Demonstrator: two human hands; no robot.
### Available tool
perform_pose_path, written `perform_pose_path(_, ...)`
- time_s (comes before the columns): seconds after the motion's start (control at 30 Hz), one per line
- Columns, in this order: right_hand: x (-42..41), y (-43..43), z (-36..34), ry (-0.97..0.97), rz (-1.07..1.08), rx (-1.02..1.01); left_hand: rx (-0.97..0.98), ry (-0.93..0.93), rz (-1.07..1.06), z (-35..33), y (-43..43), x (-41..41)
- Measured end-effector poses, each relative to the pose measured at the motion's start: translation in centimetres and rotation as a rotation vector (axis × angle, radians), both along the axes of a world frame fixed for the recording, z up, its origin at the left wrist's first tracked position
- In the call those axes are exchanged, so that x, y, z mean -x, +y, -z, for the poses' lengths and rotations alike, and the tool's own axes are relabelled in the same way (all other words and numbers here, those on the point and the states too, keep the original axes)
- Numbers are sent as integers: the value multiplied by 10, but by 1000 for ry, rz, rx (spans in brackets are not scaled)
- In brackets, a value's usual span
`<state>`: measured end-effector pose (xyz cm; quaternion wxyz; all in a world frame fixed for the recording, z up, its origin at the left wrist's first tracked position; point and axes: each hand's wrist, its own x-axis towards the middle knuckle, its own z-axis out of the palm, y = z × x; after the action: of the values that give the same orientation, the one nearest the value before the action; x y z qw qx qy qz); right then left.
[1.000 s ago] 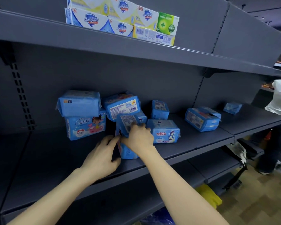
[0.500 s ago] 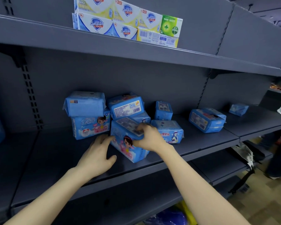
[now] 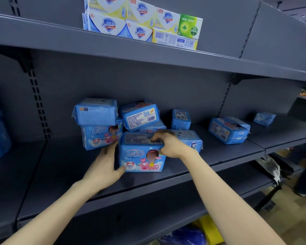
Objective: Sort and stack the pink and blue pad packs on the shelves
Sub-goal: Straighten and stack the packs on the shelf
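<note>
At centre frame, on the dark grey metal shelf [image 3: 57, 174], a soft, pillowy blue plastic-wrapped pad pack [image 3: 142, 156] stood upright. The right hand [image 3: 171, 146] had its grip curled over the top, while the left hand [image 3: 104, 167] pressed flat-fingered against its side. Squaring-up seemed the step in hand; next it would need sliding against the stacked blue packs [image 3: 95, 114].

A dark grey shelf [image 3: 60, 174] carries blue pad packs [image 3: 99, 138] — front pack [image 3: 141, 156] upright near the edge, others stacked behind; soap boxes [image 3: 140, 20] sit on the upper shelf [image 3: 42, 32].
</note>
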<state>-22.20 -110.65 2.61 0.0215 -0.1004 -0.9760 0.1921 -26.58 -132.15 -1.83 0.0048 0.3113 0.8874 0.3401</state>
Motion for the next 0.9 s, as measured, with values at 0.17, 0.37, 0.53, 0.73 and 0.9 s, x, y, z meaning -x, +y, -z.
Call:
perform_pose_path(0.17,-7,2,0,60,32,120,-43,-88,-6,3,5,9)
perform_pose_path(0.37,-11,-8,0,91,35,134,-103,-166,12,5,11,17)
perform_pose_path(0.53,-3,-19,4,51,57,16,-165,-212,71,7,17,21)
perform_pose_path(0.73,-8,-24,2,104,53,-46,-248,-269,141,7,27,18)
perform_pose_path(0.9,-10,-22,2,122,53,-26,-334,-394,146,15,33,20)
